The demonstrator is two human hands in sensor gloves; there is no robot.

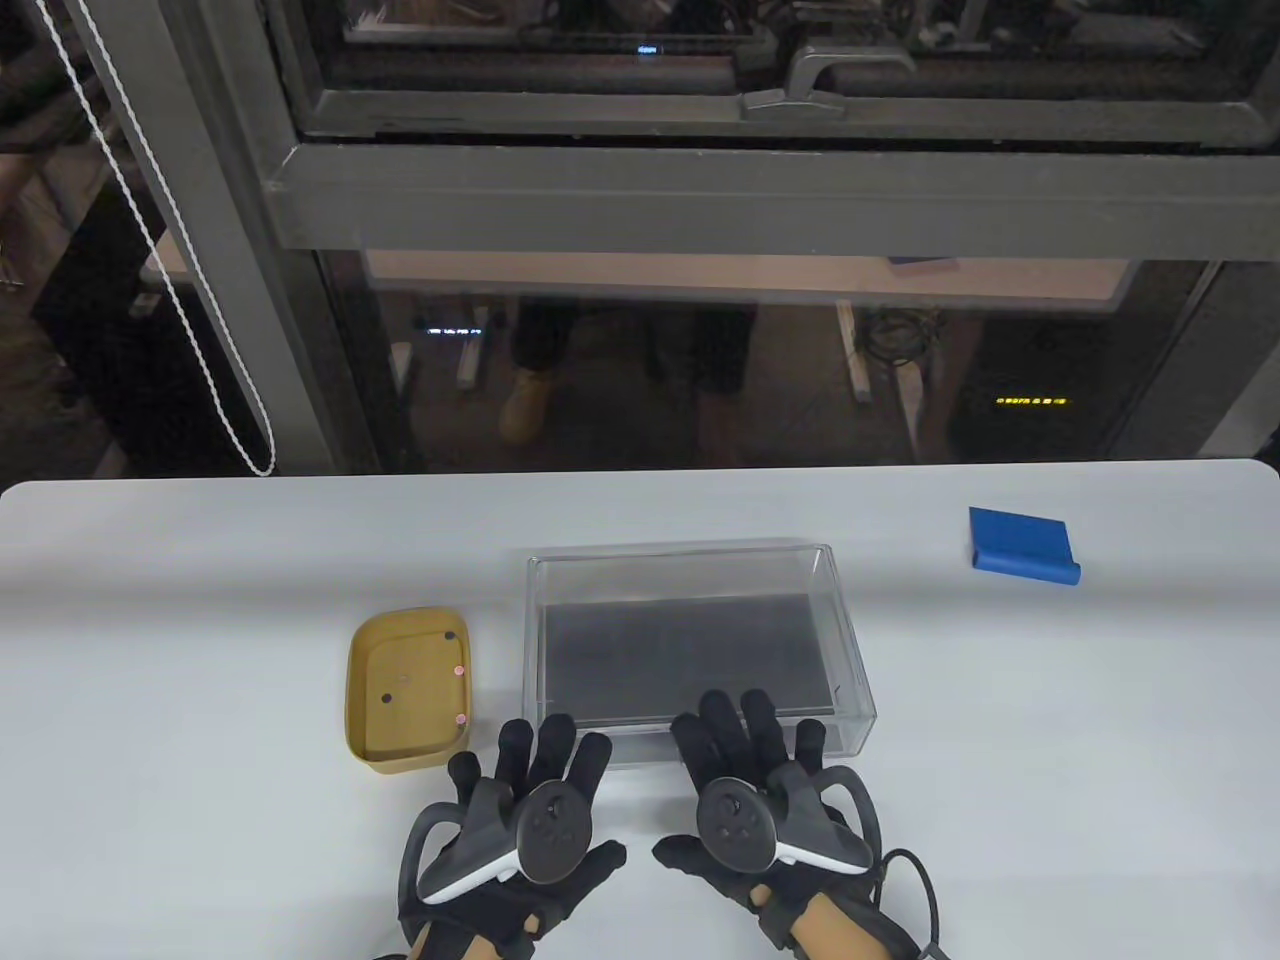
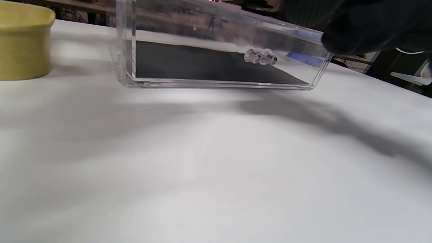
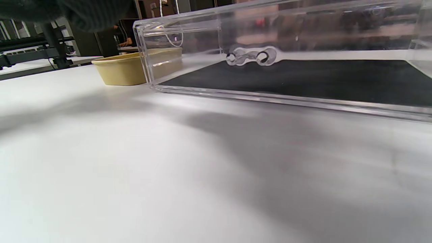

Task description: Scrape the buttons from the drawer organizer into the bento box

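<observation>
The clear drawer organizer (image 1: pixel 850 640) with a black liner stands mid-table; no buttons show on the liner. It also shows in the left wrist view (image 2: pixel 219 67) and the right wrist view (image 3: pixel 303 77). The yellow bento box (image 1: pixel 360 720) sits just to its left and holds several small black and pink buttons (image 1: pixel 459 671). My left hand (image 1: pixel 545 770) lies open, fingers spread, on the table by the organizer's near-left corner. My right hand (image 1: pixel 745 745) is open, and its fingertips (image 1: pixel 752 712) overlap the organizer's near wall. Neither hand holds anything.
A blue scraper (image 1: pixel 1022 545) lies on the table at the far right, away from both hands. The bento box also shows in the left wrist view (image 2: pixel 23 44) and the right wrist view (image 3: pixel 121 72). The white table (image 1: pixel 200 620) ends at a window behind.
</observation>
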